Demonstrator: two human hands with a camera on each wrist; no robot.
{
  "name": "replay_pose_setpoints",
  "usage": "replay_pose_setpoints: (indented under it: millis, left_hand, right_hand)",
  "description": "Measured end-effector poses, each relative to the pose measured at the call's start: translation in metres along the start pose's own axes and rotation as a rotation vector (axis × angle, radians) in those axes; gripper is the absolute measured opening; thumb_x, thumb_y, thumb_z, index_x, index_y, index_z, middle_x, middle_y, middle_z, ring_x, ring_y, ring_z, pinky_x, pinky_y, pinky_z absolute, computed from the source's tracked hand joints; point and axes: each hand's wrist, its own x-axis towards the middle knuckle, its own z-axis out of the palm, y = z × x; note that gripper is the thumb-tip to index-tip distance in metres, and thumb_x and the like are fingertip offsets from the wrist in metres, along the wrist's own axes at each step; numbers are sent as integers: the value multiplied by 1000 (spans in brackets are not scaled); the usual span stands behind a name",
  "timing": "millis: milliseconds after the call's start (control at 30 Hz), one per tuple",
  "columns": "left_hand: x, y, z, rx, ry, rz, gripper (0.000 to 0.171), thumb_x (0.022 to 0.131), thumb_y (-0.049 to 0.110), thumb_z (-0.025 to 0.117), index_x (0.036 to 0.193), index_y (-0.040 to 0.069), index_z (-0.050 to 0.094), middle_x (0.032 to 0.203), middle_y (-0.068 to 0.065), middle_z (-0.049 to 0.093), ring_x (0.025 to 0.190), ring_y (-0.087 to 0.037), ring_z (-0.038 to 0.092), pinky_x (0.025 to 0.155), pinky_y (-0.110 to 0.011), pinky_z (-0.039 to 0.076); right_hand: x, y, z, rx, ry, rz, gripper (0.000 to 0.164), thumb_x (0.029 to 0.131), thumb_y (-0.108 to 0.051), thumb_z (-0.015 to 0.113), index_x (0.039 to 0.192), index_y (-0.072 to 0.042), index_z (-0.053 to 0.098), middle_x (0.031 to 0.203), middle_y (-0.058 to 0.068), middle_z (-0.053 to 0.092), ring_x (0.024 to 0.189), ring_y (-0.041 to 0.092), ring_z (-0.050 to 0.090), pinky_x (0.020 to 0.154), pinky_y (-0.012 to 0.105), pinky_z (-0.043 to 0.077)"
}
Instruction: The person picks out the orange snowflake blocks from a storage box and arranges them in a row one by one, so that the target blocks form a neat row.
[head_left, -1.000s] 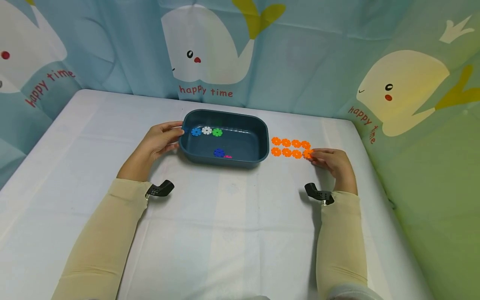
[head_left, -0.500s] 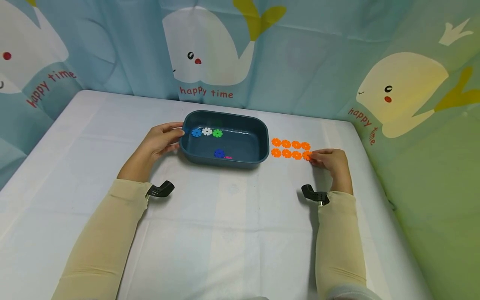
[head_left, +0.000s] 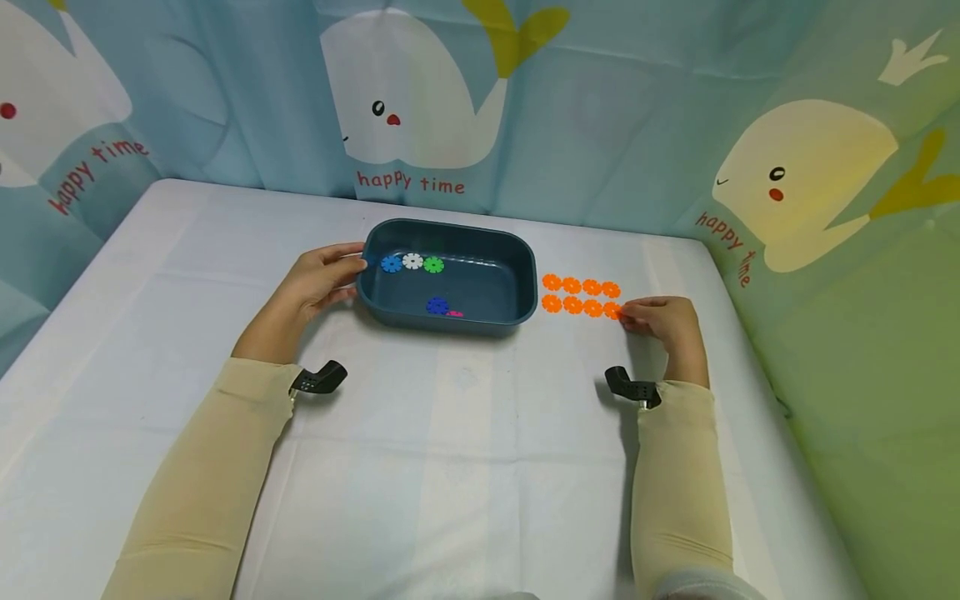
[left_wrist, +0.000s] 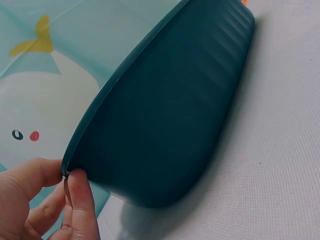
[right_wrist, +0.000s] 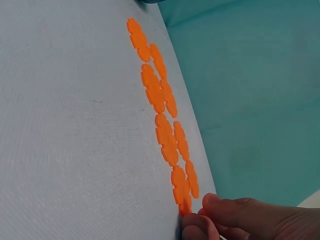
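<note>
In the head view a dark teal plastic tub (head_left: 480, 292) stands on the table. My left hand (head_left: 322, 279) pinches its left rim between thumb and fingers, seen close in the left wrist view, where the tub's outer wall (left_wrist: 150, 115) shows. To the tub's right, orange snowflake discs (head_left: 572, 286) lie flat in two rows. My right hand (head_left: 663, 321) has its thumb and fingertips on the right edge of the near row's last orange disc (head_left: 611, 310). In the right wrist view the fingers (right_wrist: 195, 227) cover that disc's end.
Inside the tub lie a light blue disc (head_left: 392, 264), a white disc (head_left: 412, 262), a green disc (head_left: 433, 265), a dark blue disc (head_left: 438, 306) and a pink disc (head_left: 454, 314). A whale-print curtain (head_left: 615, 125) hangs behind the white-covered table (head_left: 450, 467).
The orange disc in my right hand has moved slightly left and down, from tilted over the upper row's end to flat at the end of the near row. My left hand stays on the tub.
</note>
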Motion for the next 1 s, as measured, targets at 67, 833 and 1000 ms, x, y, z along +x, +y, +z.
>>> replay_pose_setpoints:
  millis: [67, 833, 1000]
  left_hand:
    - [0, 0, -1, -2, 0, -1, 52, 97, 17, 62, 147, 16, 48, 140, -8, 52, 86, -2, 64, 70, -17, 57]
    - [-3, -2, -13, 26, -6, 45, 53, 98, 21, 62, 147, 12, 47, 116, 2, 58, 91, -6, 63, 74, -18, 58]
    - [-6, -4, -30, 117, 118, 149, 49, 100, 21, 58, 145, 7, 48, 110, 1, 58, 85, -4, 63, 70, -18, 58]
  right_hand:
    - [0, 0, 0, 11, -6, -3, 34, 94, -12, 67, 121, 9, 63, 67, -14, 68, 66, 0, 68, 68, 15, 56]
    - [-15, -22, 6, 104, 35, -119, 47, 93, -17, 68, 129, 11, 56, 76, -17, 65, 69, 2, 70, 71, 17, 57]
    - [-20, -37, 14, 33, 22, -168, 49, 94, -23, 68, 129, 9, 58, 77, -17, 64, 72, 1, 69, 71, 18, 57]
